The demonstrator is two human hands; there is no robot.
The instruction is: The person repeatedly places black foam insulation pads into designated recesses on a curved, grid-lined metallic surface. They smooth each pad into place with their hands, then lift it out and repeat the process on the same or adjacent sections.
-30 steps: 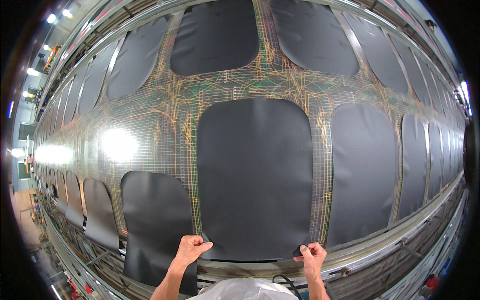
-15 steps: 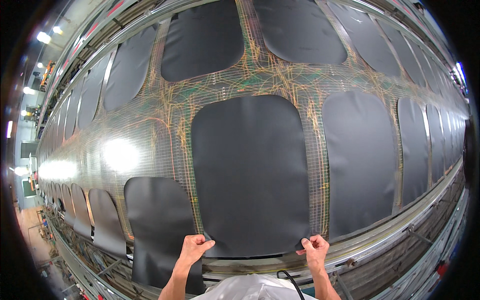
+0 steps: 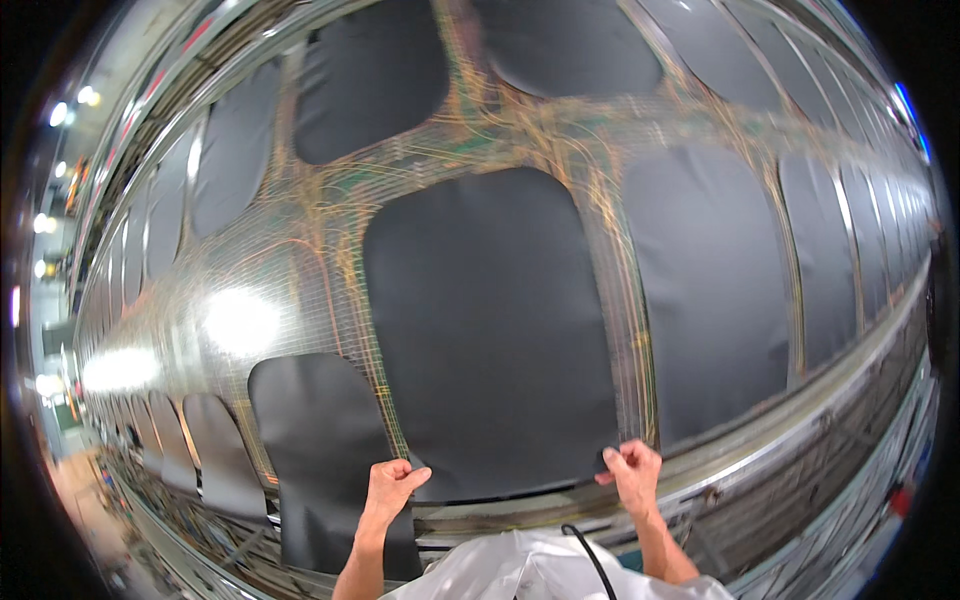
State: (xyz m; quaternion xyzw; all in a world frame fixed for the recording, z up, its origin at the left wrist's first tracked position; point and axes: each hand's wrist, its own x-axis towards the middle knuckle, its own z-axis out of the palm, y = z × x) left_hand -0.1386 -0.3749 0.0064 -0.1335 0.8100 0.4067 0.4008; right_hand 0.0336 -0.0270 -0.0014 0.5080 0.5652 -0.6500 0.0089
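A large black sheet with rounded top corners lies flat on a long table surface covered in fine grid and coloured lines. My left hand pinches the sheet's lower left corner between thumb and bent forefinger. At the lower right corner, my right hand grips the sheet in the same way, thumb on top. To the left, beside my left hand, another black sheet hangs down over the table's front edge.
Rows of similar sheets run along the far side and to the right. Smaller-looking hanging sheets line the near left edge. Metal rails border the front. A black cable lies by my white clothing at the bottom.
The view has tilted, so the table now slopes up to the right and my right hand sits higher in the picture. Both hands still pinch the central sheet's corners.
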